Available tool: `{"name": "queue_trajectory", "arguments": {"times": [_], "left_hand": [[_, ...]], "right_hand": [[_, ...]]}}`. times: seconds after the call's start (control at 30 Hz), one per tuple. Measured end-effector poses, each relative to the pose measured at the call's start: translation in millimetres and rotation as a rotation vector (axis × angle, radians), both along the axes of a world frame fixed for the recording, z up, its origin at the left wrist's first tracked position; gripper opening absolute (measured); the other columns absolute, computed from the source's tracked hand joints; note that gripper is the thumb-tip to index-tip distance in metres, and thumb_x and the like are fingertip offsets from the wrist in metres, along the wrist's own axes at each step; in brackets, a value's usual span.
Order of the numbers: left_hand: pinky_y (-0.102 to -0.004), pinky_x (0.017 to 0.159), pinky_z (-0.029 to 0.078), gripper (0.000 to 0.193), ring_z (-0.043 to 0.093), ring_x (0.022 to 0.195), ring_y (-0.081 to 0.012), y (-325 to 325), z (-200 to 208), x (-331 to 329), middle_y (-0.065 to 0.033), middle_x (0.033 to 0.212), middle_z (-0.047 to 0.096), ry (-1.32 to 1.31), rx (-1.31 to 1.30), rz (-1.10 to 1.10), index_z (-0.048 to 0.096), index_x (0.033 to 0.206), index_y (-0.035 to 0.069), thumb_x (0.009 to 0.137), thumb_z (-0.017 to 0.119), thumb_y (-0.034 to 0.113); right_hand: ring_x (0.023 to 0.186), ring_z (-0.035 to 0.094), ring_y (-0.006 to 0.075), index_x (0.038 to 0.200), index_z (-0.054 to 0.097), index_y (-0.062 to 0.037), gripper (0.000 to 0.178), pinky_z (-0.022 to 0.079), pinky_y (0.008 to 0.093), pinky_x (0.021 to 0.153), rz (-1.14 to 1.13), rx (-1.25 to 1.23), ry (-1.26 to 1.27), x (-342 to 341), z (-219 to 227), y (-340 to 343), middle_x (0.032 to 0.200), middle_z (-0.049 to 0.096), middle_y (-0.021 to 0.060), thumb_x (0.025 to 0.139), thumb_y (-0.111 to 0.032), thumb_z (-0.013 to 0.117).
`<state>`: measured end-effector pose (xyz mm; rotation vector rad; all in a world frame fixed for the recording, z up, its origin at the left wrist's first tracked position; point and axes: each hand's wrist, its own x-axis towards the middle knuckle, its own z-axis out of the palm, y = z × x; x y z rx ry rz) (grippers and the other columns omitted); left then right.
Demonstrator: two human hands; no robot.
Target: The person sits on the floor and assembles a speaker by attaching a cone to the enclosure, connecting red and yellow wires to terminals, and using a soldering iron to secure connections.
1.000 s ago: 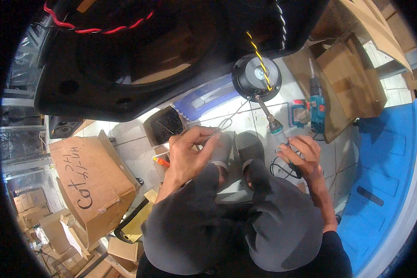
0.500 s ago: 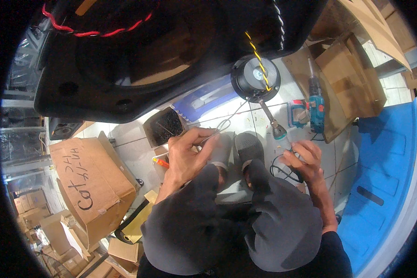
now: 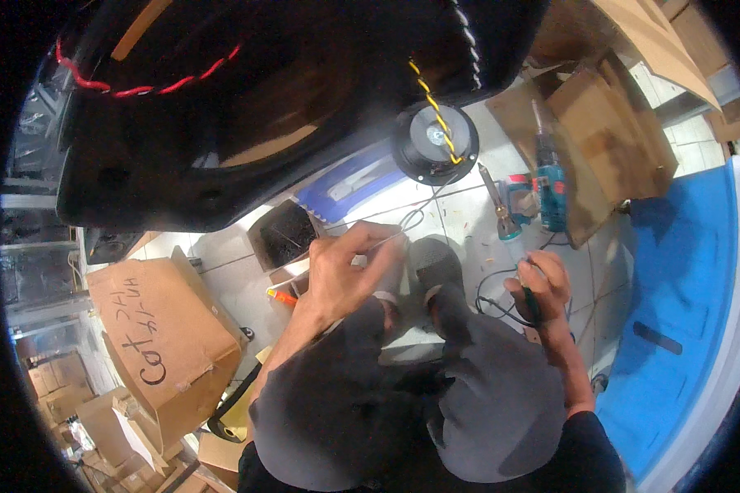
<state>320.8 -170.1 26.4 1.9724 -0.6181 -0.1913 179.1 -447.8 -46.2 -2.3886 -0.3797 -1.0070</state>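
Note:
My right hand is closed round the handle of a soldering iron, whose metal tip points up beside the right edge of a round black speaker driver. A small gap seems to part tip and driver. A twisted yellow-and-black wire runs down across the driver to its lower right edge. My left hand pinches a thin looped strand of solder wire between thumb and fingers. The strand's far end reaches up toward the driver's underside.
A large black speaker cabinet with red and white twisted wires fills the upper left. A cordless drill rests on cardboard at right, near a blue panel. On the left stand a carton and a small box of dark screws.
The soldering iron's tip has moved right, away from the driver's lower edge. My left hand keeps hold of the solder wire. The whole view has shifted slightly.

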Motion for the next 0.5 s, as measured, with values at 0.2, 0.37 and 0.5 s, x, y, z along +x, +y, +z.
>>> {"name": "queue_trajectory", "arguments": {"times": [0.2, 0.37, 0.5], "left_hand": [[-0.0228, 0.051, 0.053, 0.014, 0.068, 0.060, -0.0095, -12, 2, -1, -0.0109, 0.079, 0.076, -0.006, -0.024, 0.007, 0.069, 0.099, -0.006, 0.095, 0.070, 0.007], [-0.0229, 0.050, 0.053, 0.014, 0.068, 0.060, -0.0089, -18, 1, 0, -0.0105, 0.078, 0.076, -0.006, -0.029, 0.011, 0.069, 0.100, -0.006, 0.095, 0.070, 0.007], [-0.0227, 0.048, 0.052, 0.015, 0.066, 0.058, -0.0082, -22, 0, 1, -0.0103, 0.077, 0.076, -0.011, -0.042, 0.011, 0.069, 0.100, -0.005, 0.095, 0.069, 0.008]], "right_hand": [[0.090, 0.067, 0.0277, 0.118, 0.066, -0.0122, 0.048, 0.058, 0.0355, 0.070, -0.001, 0.049, 0.005, 7, 7, 2, 0.111, 0.063, 0.0092, 0.075, -0.014, 0.088], [0.088, 0.066, 0.0341, 0.118, 0.063, -0.0085, 0.042, 0.055, 0.0421, 0.075, 0.036, 0.075, 0.032, 11, 5, 4, 0.112, 0.063, 0.0167, 0.080, -0.012, 0.082], [0.089, 0.066, 0.0317, 0.118, 0.064, -0.0107, 0.047, 0.056, 0.0393, 0.073, 0.031, 0.059, 0.022, 13, 4, 4, 0.111, 0.063, 0.0138, 0.076, -0.011, 0.085]]}}
